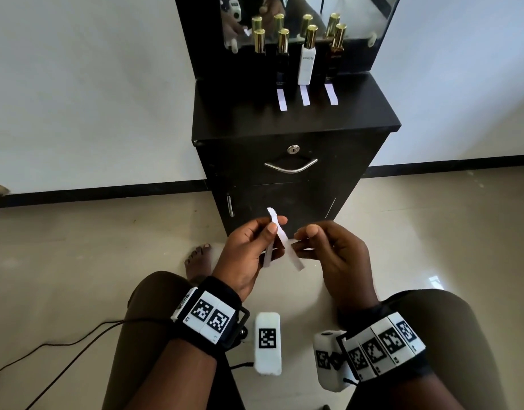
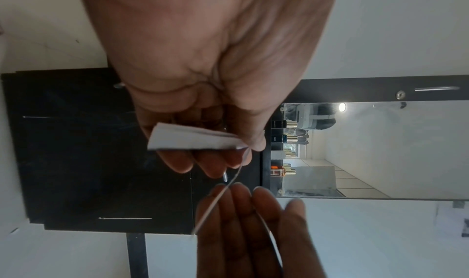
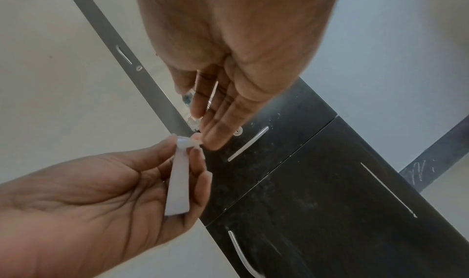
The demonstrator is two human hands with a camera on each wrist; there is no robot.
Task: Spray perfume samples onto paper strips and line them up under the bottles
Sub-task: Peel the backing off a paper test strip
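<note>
Four gold-capped perfume bottles stand in a row on the black cabinet top: two dark ones, a white one and an amber one. Three white paper strips lie in front of the three right-hand bottles. Low in front of the cabinet, my left hand pinches a small stack of strips between thumb and fingers. My right hand pinches a single strip that slants down from the stack's top.
A mirror behind the bottles doubles them. The cabinet front has a drawer handle and a lock. My knees, a bare foot and a black cable are on the tiled floor.
</note>
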